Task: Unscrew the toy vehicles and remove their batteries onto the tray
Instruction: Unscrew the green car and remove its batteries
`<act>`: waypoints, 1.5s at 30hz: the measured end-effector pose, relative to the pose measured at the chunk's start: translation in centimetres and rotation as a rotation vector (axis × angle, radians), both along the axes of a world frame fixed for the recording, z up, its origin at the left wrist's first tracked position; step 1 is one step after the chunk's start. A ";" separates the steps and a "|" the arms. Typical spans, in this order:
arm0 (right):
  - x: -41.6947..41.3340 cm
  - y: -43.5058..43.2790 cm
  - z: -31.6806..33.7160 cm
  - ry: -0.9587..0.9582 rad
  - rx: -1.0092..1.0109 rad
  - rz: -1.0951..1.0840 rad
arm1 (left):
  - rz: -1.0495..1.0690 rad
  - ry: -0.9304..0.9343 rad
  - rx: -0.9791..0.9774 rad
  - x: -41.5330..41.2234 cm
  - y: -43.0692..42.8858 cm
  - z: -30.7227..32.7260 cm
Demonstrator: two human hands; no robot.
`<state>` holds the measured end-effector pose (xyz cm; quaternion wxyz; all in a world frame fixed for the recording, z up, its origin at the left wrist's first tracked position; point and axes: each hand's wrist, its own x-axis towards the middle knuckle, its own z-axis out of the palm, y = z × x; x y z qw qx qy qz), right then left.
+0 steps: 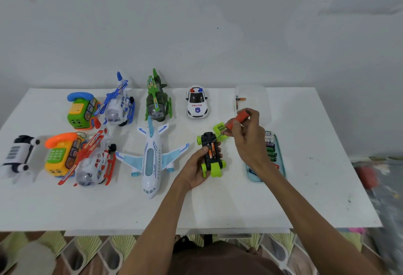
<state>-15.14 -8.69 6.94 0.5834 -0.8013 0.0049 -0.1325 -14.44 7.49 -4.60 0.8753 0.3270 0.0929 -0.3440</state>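
Teal tray [282,163] with batteries [271,154] inside

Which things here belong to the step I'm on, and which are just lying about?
In use: upturned green-wheeled car in the left hand; its orange batteries; screwdriver in the right hand; green battery cover; tray holding batteries.

Lying about for now: airplane; police car; blue helicopter; green helicopter; red helicopter; green toy phone; yellow toy phone.
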 end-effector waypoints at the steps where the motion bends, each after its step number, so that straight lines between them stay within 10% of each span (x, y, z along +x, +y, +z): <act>1: 0.0 0.0 0.0 -0.005 -0.016 0.016 | 0.002 0.002 0.003 0.0 0.0 -0.1; 10: 1.8 0.9 0.7 -0.004 -0.279 0.136 | -0.044 -0.035 0.058 -0.1 -0.1 0.0; 19: 6.5 1.2 1.0 0.282 -0.137 0.083 | -0.038 -0.032 0.049 -0.2 0.0 0.0; 32: 4.8 0.2 1.6 0.194 0.128 -0.099 | 0.036 0.018 0.000 0.2 -0.1 0.3; 45: 2.4 0.0 0.0 0.266 -0.599 0.359 | 0.099 0.097 0.089 0.1 0.0 0.3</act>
